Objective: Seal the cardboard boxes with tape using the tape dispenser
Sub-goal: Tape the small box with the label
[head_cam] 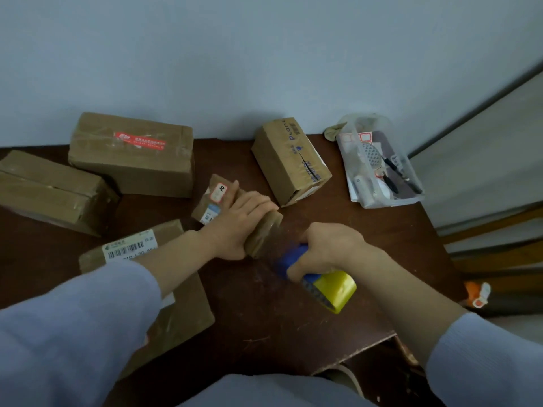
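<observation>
Sealing seemed midway: left grip [235, 227] held the small box [213, 201], right grip [329, 248] clasped the tape dispenser [326, 289], and neighbouring boxes [132, 154] on the bench [293, 324] looked already taped.

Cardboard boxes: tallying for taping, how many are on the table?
5: far-left box, red-label box at back left, blue-print box at back centre, small box gripped by the left hand, barcode box under the left forearm. Others may be hidden.
</observation>
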{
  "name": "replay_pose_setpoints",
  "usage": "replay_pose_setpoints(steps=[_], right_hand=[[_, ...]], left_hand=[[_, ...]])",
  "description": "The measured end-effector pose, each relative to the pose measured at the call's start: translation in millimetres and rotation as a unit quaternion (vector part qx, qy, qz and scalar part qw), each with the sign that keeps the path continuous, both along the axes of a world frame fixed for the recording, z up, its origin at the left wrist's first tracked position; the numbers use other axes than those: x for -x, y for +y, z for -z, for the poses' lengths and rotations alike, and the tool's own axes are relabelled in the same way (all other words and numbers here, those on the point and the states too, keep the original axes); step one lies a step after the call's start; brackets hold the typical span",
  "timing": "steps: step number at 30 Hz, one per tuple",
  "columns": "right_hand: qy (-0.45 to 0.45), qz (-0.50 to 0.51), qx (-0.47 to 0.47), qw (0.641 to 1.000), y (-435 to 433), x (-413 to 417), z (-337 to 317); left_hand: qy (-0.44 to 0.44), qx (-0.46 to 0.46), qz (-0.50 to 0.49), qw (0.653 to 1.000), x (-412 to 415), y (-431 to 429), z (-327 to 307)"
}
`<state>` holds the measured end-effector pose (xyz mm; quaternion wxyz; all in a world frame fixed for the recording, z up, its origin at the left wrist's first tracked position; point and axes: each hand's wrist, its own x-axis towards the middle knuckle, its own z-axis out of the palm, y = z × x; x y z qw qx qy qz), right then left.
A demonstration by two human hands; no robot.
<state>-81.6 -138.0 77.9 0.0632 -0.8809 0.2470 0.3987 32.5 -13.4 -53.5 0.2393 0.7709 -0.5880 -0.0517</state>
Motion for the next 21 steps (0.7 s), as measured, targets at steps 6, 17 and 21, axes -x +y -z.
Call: replay_pose_setpoints(steps=[6,17,21], right_hand=[[-0.04,0.018,0.027,0.999,-29.9,14.5,-32.4],[-0.232,0.152,-0.076,0.958,-72.4,51.3,-14.2],[-0.228,0.148,-0.103,0.957,-84.8,60.8,-3.6]], left_hand=[[-0.117,-0.234,0.072,0.962,13.5,-7.5,4.8],[-0.003,-0.265,-0.262,0.928,84.3,-39.2,2.2],[-0.077,-0.238,-0.345,0.905,95.9,-59.7,9.6]])
